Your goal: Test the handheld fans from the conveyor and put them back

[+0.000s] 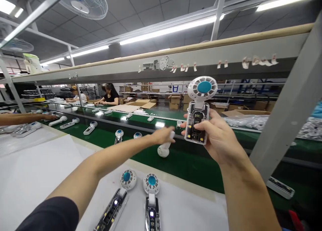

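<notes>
Handheld fan (199, 105), one, is upright at centre right; the right hand (216, 132) has its fingers round the clear handle. At centre, the left hand (161, 135), blurred, holds one white fan (163, 151) head-down at the green belt (196, 172). Two lit fans (152, 200) lie bottom centre on the counter (186, 199); bare belt stretches beyond its edge.

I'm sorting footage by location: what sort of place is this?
Probably a factory assembly line: a long green belt bears handheld devices with round, white, blue-centred heads, and open brown cardboard boxes stand beyond it.
</notes>
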Action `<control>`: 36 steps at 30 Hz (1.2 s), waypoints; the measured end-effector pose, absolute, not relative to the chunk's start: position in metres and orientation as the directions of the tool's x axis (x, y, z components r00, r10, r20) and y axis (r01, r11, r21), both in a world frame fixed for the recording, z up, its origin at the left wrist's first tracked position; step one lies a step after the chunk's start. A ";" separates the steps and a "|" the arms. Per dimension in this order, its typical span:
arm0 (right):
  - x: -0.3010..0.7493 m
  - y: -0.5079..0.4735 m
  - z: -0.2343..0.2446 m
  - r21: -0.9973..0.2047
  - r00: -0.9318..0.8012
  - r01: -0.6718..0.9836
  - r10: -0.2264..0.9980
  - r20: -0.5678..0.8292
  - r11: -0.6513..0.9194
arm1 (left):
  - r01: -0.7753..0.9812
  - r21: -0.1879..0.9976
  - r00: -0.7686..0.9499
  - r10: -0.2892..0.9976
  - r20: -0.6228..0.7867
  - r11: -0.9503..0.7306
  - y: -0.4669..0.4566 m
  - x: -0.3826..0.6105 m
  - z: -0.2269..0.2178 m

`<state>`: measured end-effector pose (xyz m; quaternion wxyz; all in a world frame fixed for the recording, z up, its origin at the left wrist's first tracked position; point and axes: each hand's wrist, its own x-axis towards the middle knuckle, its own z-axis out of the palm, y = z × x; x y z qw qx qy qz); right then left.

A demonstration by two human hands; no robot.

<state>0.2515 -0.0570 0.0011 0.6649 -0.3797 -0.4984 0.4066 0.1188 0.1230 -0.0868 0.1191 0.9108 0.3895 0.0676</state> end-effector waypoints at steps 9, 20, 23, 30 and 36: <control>0.250 -0.047 -0.004 -0.938 0.132 -0.093 0.938 0.321 0.334 | 0.894 0.258 0.429 0.866 -0.259 -0.366 0.109 0.006 -0.103; 0.234 -0.046 -0.012 -0.923 0.086 -0.126 0.931 0.355 0.364 | 0.621 0.750 0.187 0.887 -0.423 0.227 0.100 0.001 -0.122; 0.232 -0.050 -0.011 -0.926 0.023 -0.136 0.936 0.353 0.352 | 0.338 0.890 0.250 0.883 -0.398 0.306 0.097 0.001 -0.103; 0.227 -0.056 -0.010 -0.900 -0.001 -0.203 0.919 0.395 0.387 | -0.421 0.865 0.418 0.905 -0.081 0.272 0.059 0.012 -0.056; 0.228 -0.058 -0.012 -0.888 -0.041 -0.199 0.902 0.430 0.415 | -0.809 0.434 0.512 0.837 0.190 0.396 0.018 0.018 -0.022</control>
